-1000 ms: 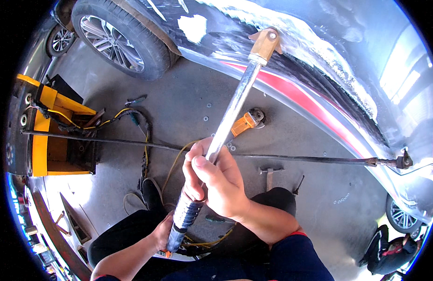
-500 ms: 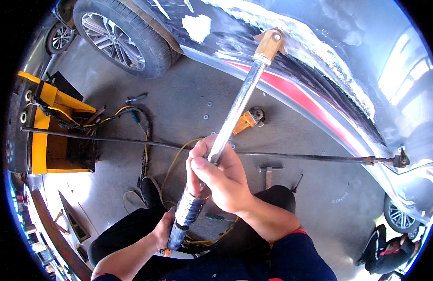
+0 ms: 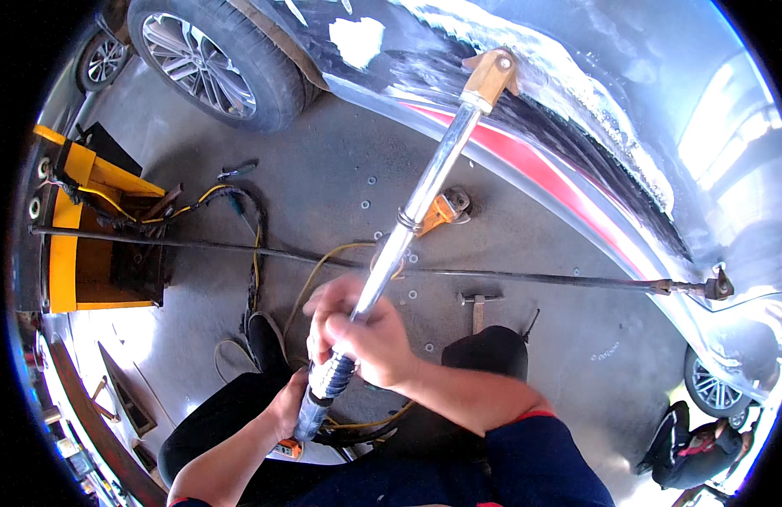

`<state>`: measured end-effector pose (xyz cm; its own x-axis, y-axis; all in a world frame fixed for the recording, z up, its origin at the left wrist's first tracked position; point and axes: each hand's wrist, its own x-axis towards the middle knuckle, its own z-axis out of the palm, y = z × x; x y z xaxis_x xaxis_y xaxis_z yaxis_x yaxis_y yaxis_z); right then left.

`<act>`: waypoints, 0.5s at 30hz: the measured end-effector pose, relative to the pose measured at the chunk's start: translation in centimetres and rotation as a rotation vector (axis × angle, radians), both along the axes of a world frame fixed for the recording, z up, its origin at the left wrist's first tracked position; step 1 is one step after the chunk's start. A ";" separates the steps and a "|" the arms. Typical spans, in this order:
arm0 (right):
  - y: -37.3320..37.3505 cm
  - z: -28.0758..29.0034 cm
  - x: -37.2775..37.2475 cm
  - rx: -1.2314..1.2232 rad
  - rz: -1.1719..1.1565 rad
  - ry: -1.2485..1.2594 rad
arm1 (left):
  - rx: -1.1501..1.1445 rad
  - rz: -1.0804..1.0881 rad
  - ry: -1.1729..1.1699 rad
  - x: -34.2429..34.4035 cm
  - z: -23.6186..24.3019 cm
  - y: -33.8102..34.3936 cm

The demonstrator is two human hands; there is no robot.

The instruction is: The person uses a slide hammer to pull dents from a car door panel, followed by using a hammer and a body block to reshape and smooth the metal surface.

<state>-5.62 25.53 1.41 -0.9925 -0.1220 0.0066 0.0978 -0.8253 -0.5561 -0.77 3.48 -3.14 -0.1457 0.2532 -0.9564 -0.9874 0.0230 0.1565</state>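
Note:
A long chrome rod with a brass-coloured, pronged head, like a slide-hammer dent puller [image 3: 431,182], slants up from my lap toward the car's side panel [image 3: 543,93]. Its head overlaps the sanded, whitish patch of the panel; whether it touches cannot be told. Around the dark lower handle is my left hand [image 3: 283,410], closed, its fingers mostly hidden behind the handle. Higher up, my right hand [image 3: 370,338] closes around the lower rod just above the ribbed black grip, slightly blurred. A dark ring sits midway on the rod.
Behind the rod, a long dark bar [image 3: 526,276] runs from the yellow steel frame [image 3: 63,270] to the car. An orange angle grinder [image 3: 441,211], a hammer [image 3: 479,314] and cables [image 3: 257,253] lie on the floor. Another person [image 3: 695,448] crouches at lower right.
My right hand has slid down the rod toward the ribbed grip, and a dark ring now shows higher on the rod. My left hand stays on the handle; the view has shifted slightly.

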 end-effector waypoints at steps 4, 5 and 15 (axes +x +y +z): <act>0.6 0.1 -0.6 0.049 0.114 0.054 | 0.016 -0.004 0.065 0.2 -1.3 -0.3; 0.8 0.3 -0.9 0.132 0.104 0.077 | 0.018 -0.006 0.066 0.0 -1.7 -0.6; 1.8 2.2 -2.6 0.172 -0.034 0.018 | -0.184 0.014 0.248 -1.8 -4.5 -4.0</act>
